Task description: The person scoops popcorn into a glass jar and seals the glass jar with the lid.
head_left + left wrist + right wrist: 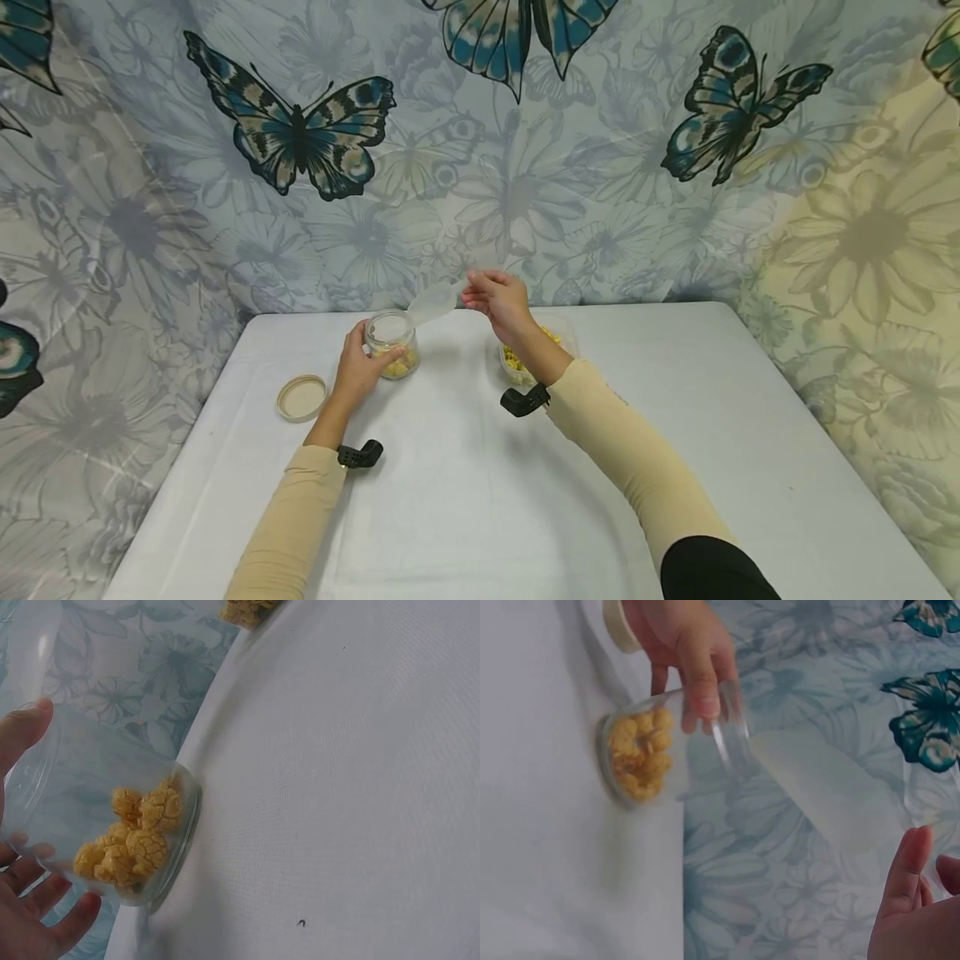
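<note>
My left hand (358, 367) grips a clear glass jar (407, 343) standing at the table's back, thumb on the near side, fingers round the far side. Caramel-coloured popcorn (142, 847) covers the jar's bottom, and its mouth is uncovered. My right hand (504, 307) pinches the handle end of a translucent, whitish scoop (433, 303). The scoop (829, 791) slants down to the left, its tip right at the jar's rim, and no popcorn shows in it. Below my right forearm, partly hidden by it, is a clear container (517, 380) of yellow popcorn.
A round cream-rimmed lid (302, 398) lies on the white-covered table (465, 500), left of the jar. Behind the table's back edge hangs a butterfly-patterned cloth (517, 192). Black camera mounts are strapped to both wrists.
</note>
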`<move>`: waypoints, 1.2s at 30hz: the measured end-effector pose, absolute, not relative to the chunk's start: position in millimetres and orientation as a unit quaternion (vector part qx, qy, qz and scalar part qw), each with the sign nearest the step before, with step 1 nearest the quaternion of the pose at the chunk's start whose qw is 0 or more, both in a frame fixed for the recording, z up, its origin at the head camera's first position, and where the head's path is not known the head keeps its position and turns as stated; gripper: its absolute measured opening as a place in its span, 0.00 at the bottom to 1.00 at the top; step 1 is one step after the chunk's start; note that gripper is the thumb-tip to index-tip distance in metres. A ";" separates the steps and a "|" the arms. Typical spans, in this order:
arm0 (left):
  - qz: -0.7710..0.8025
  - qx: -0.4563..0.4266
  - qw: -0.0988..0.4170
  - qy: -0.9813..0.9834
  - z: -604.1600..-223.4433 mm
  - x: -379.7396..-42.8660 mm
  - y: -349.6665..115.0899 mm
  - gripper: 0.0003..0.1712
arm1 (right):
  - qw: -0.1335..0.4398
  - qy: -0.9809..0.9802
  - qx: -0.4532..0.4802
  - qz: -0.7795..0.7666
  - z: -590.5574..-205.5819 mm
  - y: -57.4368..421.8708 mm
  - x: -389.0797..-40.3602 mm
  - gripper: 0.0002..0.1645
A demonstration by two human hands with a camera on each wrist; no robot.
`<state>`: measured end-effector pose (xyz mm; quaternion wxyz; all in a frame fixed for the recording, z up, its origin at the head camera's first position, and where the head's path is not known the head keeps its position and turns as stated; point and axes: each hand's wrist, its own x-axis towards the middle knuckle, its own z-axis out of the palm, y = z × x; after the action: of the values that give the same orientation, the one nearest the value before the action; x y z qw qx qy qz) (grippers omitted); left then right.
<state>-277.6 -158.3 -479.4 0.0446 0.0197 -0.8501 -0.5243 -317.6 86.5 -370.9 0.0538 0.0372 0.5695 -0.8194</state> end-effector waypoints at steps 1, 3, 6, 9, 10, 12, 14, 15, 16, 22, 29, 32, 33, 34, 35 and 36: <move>-0.524 0.020 0.043 -0.851 -479.3 -277.2 -158.3 0.53 | 0.054 0.569 0.038 -0.819 -371.3 86.5 -317.1 0.05; -0.524 0.022 0.040 -0.851 -479.3 -276.8 -158.4 0.53 | 0.056 0.568 0.042 -0.820 -372.0 86.3 -316.3 0.06; -0.522 0.025 0.038 -0.851 -479.2 -276.4 -158.7 0.53 | 0.058 0.563 0.046 -0.823 -373.3 85.7 -315.7 0.06; -0.522 0.024 0.038 -0.852 -479.1 -276.5 -159.0 0.53 | 0.060 0.556 0.049 -0.827 -374.3 85.1 -316.1 0.05; -0.522 0.023 0.038 -0.852 -479.0 -276.4 -159.1 0.53 | 0.060 0.554 0.048 -0.829 -374.5 85.1 -316.0 0.05; -0.522 0.023 0.036 -0.852 -478.9 -276.4 -159.2 0.53 | 0.060 0.551 0.049 -0.831 -374.6 85.0 -316.0 0.04; -0.521 0.023 0.035 -0.852 -479.0 -276.3 -159.2 0.53 | 0.062 0.547 0.050 -0.833 -374.4 85.1 -315.6 0.04; -0.522 0.023 0.034 -0.852 -479.0 -276.3 -159.3 0.53 | 0.062 0.546 0.050 -0.834 -374.1 85.2 -315.3 0.03; -0.522 0.023 0.032 -0.852 -479.1 -276.3 -159.4 0.54 | 0.063 0.545 0.050 -0.835 -373.8 85.3 -314.9 0.03; -0.522 0.023 0.032 -0.852 -480.1 -277.1 -159.1 0.53 | 0.066 0.544 0.049 -0.835 -373.7 86.1 -313.4 0.04; -0.522 0.030 0.030 -0.852 -479.0 -276.8 -159.2 0.53 | 0.069 0.540 0.049 -0.837 -376.5 87.6 -314.5 0.15; -0.521 0.032 0.029 -0.852 -478.2 -277.5 -159.9 0.54 | 0.069 0.540 0.047 -0.838 -376.8 87.6 -315.3 0.18; -0.521 0.032 0.029 -0.853 -477.8 -277.7 -160.0 0.54 | 0.069 0.540 0.046 -0.838 -376.7 87.6 -315.4 0.19; -0.520 0.032 0.027 -0.853 -477.2 -277.9 -160.2 0.54 | 0.069 0.540 0.045 -0.838 -376.6 87.6 -315.3 0.19; -0.521 0.032 0.026 -0.853 -476.6 -278.0 -160.2 0.54 | 0.068 0.541 0.044 -0.837 -376.4 87.6 -315.3 0.21; -0.521 0.033 0.024 -0.853 -475.8 -278.0 -160.2 0.55 | 0.068 0.540 0.043 -0.838 -376.4 87.6 -315.3 0.21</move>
<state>-278.0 -160.2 -475.8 0.0244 0.0331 -0.8526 -0.5209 -315.3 87.6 -376.4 0.0678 0.0432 0.5405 -0.8375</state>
